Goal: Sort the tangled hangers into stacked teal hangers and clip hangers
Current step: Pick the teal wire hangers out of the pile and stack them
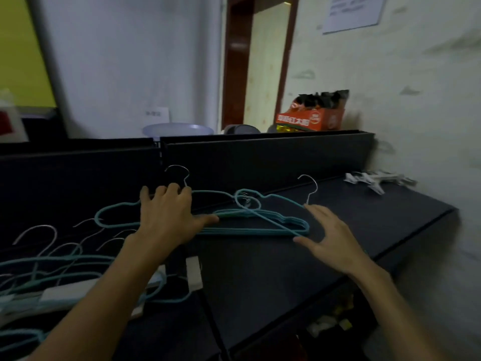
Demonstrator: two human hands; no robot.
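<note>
Now squaring teal stack (250,225) — my left hand (166,217) pressing flat, fingers spread; right hand (330,238) open beside end. Light, grippy, hooks snag — hold shoulders.

Orange box (311,118) — white print, blurred, unreadable.

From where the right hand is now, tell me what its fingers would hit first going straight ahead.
Most likely the stacked teal hangers: the right hand is open, its fingers aimed up-left at the stack's right end and the metal hook there. Depth is unclear; they may already touch.
</note>
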